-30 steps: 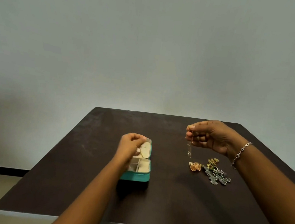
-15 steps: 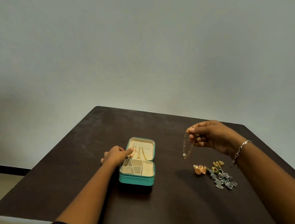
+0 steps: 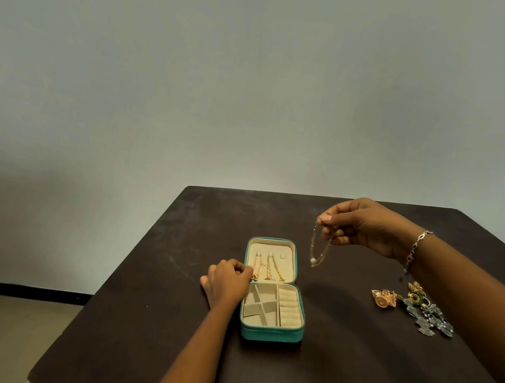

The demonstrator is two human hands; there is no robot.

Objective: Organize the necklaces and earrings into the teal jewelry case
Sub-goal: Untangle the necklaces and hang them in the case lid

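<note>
The teal jewelry case [image 3: 269, 335] lies open on the dark table, its cream lid flat behind the tray. Two gold necklaces [image 3: 270, 269] hang from hooks in the lid. My left hand [image 3: 226, 283] sits at the case's left side, its curled fingers holding the lid's edge near the hinge. My right hand [image 3: 363, 227] is raised to the right of the lid and pinches a thin gold necklace with a white bead [image 3: 312, 260], which dangles above the table. Under my right forearm lies a pile of gold, green and silver earrings [image 3: 414, 310].
The dark table [image 3: 167, 323] has its left edge close to my left arm and its far edge behind the case. A silver bracelet [image 3: 416, 244] is on my right wrist. A plain wall stands behind.
My left hand came down from above the case to its left edge, uncovering the lid. The necklace in my right hand now hangs in a longer loop.
</note>
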